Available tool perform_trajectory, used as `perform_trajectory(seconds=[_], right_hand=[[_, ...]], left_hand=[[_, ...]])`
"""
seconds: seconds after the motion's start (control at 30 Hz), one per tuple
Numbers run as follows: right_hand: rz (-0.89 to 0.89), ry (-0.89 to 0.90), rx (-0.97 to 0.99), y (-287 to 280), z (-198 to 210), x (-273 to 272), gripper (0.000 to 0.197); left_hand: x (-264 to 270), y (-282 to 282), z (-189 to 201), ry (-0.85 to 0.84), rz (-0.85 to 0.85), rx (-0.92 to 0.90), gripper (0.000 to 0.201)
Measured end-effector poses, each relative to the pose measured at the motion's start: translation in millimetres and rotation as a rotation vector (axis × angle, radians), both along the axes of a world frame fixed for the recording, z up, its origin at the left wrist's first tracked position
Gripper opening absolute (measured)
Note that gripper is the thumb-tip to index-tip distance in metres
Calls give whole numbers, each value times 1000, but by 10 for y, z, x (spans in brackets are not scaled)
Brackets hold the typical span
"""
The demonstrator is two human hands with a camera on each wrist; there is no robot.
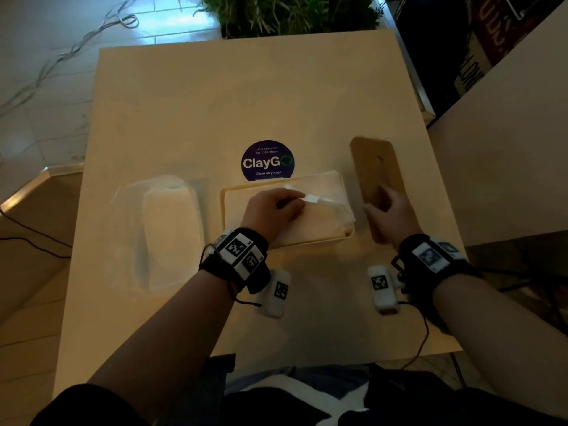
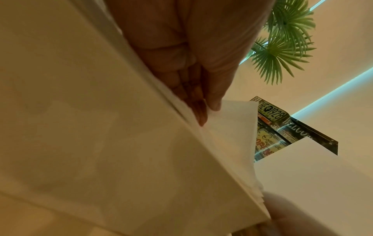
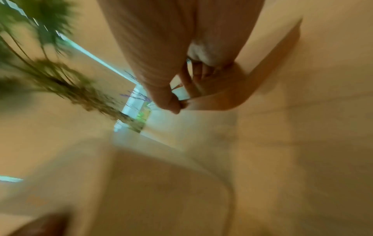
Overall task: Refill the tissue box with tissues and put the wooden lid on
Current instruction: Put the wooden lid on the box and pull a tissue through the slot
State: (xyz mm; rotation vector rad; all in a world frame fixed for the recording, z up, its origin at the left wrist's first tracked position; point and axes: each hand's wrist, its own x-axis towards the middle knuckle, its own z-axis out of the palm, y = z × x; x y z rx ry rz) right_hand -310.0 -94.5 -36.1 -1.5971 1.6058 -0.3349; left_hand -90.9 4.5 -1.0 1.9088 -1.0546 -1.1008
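Observation:
A cream tissue box (image 1: 233, 192) lies open in the middle of the table, filled with a stack of white tissues (image 1: 319, 222). My left hand (image 1: 276, 207) rests on the stack and pinches the top tissue (image 2: 232, 121) between thumb and fingers, lifting its corner. The wooden lid (image 1: 373, 167) lies lengthwise just right of the box. My right hand (image 1: 387, 213) grips the lid's near end (image 3: 232, 94), thumb on one side and fingers on the other. The right wrist view is blurred.
A clear plastic pack with more tissues (image 1: 169, 229) lies left of the box. A round purple sticker (image 1: 267, 161) is behind the box. A green plant (image 1: 292, 13) stands past the table's far edge. A second table (image 1: 507, 149) adjoins on the right.

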Motion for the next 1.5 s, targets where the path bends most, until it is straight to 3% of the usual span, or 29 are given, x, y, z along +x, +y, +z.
perform_trajectory(seconds=[0.07,0.13,0.27,0.33,0.4,0.47,0.53,0.63,0.73,1.07,1.2,1.27,1.5], right_hand=[[93,-227,-46,79,285,37,58],[315,-323,-112,173,492,106,59],[729,-156,-222,297,483,272,65],[772,-125,-229,352,435,340,63],[832,-93,-276,382,418,381,61],[936,-34,-339,398,410,403,61],[1025,34,-367,412,418,431,62],[1111,89,-370,441,445,497,62],[1147,107,-369,458,453,555,63],[1094,33,-397,580,399,580,57],[562,-85,-554,405,403,468,43],[347,-76,-475,257,399,422,37],[101,-182,-80,-97,383,567,9]], left_hand=[[-1,18,22,0,1,1,21],[4,27,45,-24,-19,6,24],[94,102,88,-5,-33,49,14],[230,238,129,159,125,46,13],[412,416,196,363,373,-8,25],[575,603,252,464,540,-34,29],[653,758,270,356,501,3,24],[643,909,216,63,309,61,27],[592,946,165,-97,285,38,31],[644,979,88,-75,348,33,33],[685,942,74,-75,364,18,29],[728,882,87,-64,376,4,28],[920,576,140,81,344,47,29]])
